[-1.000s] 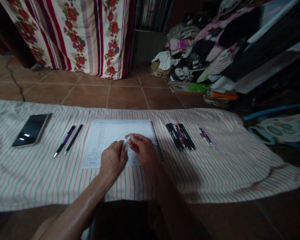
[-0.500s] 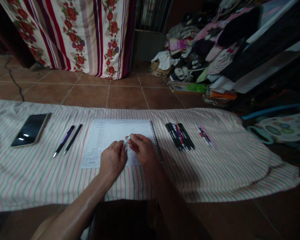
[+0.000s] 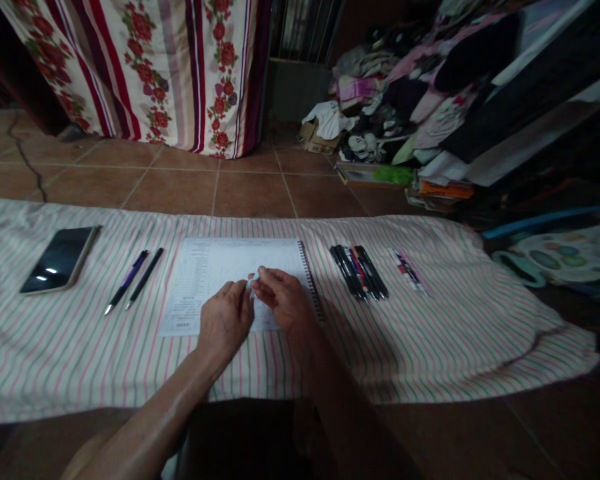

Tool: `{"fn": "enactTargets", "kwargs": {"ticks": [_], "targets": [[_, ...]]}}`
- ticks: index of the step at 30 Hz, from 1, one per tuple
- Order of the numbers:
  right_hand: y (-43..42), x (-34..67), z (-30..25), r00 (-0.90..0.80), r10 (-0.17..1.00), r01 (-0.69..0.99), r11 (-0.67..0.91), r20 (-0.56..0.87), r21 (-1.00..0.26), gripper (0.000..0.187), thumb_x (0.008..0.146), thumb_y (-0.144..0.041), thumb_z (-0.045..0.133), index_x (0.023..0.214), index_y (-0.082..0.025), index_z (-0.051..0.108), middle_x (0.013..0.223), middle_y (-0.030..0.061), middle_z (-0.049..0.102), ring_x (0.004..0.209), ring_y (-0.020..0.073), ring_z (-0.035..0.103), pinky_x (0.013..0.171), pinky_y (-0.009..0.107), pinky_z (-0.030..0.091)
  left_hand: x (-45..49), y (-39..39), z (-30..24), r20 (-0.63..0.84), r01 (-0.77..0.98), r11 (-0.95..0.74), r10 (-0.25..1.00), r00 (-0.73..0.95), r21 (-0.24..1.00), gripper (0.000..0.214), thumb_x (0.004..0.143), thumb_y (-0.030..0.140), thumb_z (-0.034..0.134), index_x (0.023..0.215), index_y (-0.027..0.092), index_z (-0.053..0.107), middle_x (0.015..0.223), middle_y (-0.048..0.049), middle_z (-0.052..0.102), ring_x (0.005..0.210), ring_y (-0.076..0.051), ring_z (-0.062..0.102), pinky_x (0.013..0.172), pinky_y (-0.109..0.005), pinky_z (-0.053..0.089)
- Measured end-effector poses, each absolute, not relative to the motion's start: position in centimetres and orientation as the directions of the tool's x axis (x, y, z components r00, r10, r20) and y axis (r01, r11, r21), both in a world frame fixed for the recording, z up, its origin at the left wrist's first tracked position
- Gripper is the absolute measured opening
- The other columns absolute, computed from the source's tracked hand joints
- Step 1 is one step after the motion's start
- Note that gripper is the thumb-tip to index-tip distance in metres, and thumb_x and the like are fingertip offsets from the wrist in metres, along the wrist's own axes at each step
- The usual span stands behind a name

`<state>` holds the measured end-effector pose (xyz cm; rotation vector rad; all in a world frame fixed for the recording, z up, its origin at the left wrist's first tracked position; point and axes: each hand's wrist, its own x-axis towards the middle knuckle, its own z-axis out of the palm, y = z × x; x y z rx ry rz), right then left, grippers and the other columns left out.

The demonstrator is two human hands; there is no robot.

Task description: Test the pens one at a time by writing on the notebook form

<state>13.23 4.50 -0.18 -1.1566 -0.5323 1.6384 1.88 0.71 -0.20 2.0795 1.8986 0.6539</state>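
Observation:
Over the open spiral notebook (image 3: 245, 257), my left hand (image 3: 226, 319) and my right hand (image 3: 283, 297) meet at their fingertips. Both are closed on a slim pale-blue pen-like thing (image 3: 253, 280). Only a short piece of it shows between the fingers, so its exact kind is hidden. The fingers of my left hand curl around its lower end, while my right thumb and forefinger pinch the upper end. Faint marks and a printed column show on the notebook's pages.
Left of the notebook lie a purple-and-black pen (image 3: 127, 282), a black pen (image 3: 145, 279) and a phone (image 3: 60, 260). To the right are a row of several dark pens (image 3: 359, 272) and a few white and pink pens (image 3: 410, 271). A striped cloth (image 3: 455, 320) covers the surface.
The pale-blue thing has shifted slightly between my fingertips. Both hands keep nearly the same place and grip, and the whole view has moved a little.

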Motion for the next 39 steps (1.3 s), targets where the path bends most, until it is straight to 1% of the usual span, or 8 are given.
{"fn": "enactTargets", "kwargs": {"ticks": [5,10,14,18,23,27,33,39], "targets": [[4.62,13.31,-0.37,0.05,0.913,-0.446,-0.342,-0.404,-0.827,0.023,0.052,-0.032,0.079,0.064,-0.016,0.067,0.075,0.0039,0.07,0.058,0.0082,0.058,0.046,0.016,0.045,1.9,0.63,-0.33,0.16,0.876,-0.137,0.985,0.07,0.463,0.029,0.091,0.028,0.034,0.099,0.017,0.06,0.079,-0.0046,0.063,0.067,-0.017,0.059,0.061,-0.028,0.04],[4.61,13.33,-0.02,0.038,0.918,-0.424,-0.342,-0.394,-0.839,0.018,0.056,-0.03,0.075,0.068,-0.018,0.069,0.082,0.0031,0.071,0.06,0.0068,0.057,0.045,0.014,0.041,1.95,0.77,-0.22,0.144,0.872,-0.127,0.987,0.067,0.472,0.029,0.091,0.027,0.034,0.1,0.016,0.06,0.079,-0.0046,0.063,0.068,-0.017,0.059,0.061,-0.028,0.04],[4.47,13.34,0.33,-0.008,0.908,-0.462,-0.374,-0.418,-0.804,0.02,0.057,-0.031,0.076,0.071,-0.019,0.069,0.081,0.0013,0.07,0.062,0.0074,0.059,0.047,0.014,0.044,1.93,0.83,-0.17,0.143,0.871,-0.114,0.988,0.052,0.477,0.03,0.092,0.028,0.034,0.099,0.017,0.06,0.078,-0.004,0.062,0.068,-0.017,0.059,0.061,-0.028,0.039],[4.39,13.31,0.25,-0.043,0.903,-0.484,-0.394,-0.428,-0.782,0.025,0.056,-0.037,0.078,0.068,-0.019,0.067,0.073,0.0005,0.069,0.063,0.0085,0.062,0.047,0.014,0.045,1.88,0.76,-0.2,0.15,0.876,-0.113,0.988,0.047,0.47,0.029,0.091,0.028,0.035,0.101,0.017,0.06,0.079,-0.004,0.062,0.067,-0.017,0.058,0.06,-0.028,0.038],[4.52,13.28,-0.13,0.008,0.898,-0.465,-0.387,-0.441,-0.796,0.023,0.052,-0.032,0.08,0.062,-0.017,0.066,0.07,0.0014,0.068,0.058,0.0075,0.059,0.044,0.014,0.044,1.93,0.68,-0.28,0.147,0.884,-0.121,0.987,0.059,0.452,0.029,0.091,0.028,0.035,0.099,0.017,0.06,0.079,-0.0041,0.062,0.065,-0.016,0.058,0.059,-0.028,0.037],[4.53,13.31,-0.05,0.044,0.907,-0.431,-0.362,-0.42,-0.827,0.021,0.055,-0.031,0.077,0.067,-0.015,0.069,0.074,0.0027,0.07,0.055,0.0053,0.056,0.043,0.013,0.041,1.95,0.74,-0.4,0.141,0.877,-0.125,0.988,0.067,0.464,0.03,0.091,0.028,0.034,0.101,0.015,0.06,0.08,-0.0048,0.062,0.068,-0.017,0.059,0.061,-0.028,0.038],[4.4,13.36,0.18,-0.007,0.908,-0.446,-0.378,-0.419,-0.811,0.018,0.059,-0.029,0.073,0.073,-0.018,0.069,0.082,0.0012,0.071,0.062,0.0066,0.06,0.045,0.012,0.042,1.96,0.85,-0.41,0.132,0.861,-0.103,0.99,0.042,0.499,0.028,0.091,0.026,0.035,0.096,0.017,0.061,0.077,-0.0035,0.062,0.067,-0.016,0.058,0.061,-0.027,0.038],[4.45,13.19,-0.07,-0.031,0.892,-0.477,-0.41,-0.451,-0.778,0.018,0.063,-0.033,0.074,0.07,-0.018,0.066,0.072,0.0004,0.069,0.063,0.0084,0.063,0.045,0.013,0.044,1.9,0.78,-0.36,0.149,0.868,-0.107,0.988,0.038,0.485,0.029,0.091,0.029,0.035,0.098,0.017,0.061,0.077,-0.0032,0.062,0.066,-0.016,0.058,0.06,-0.028,0.038]]}}
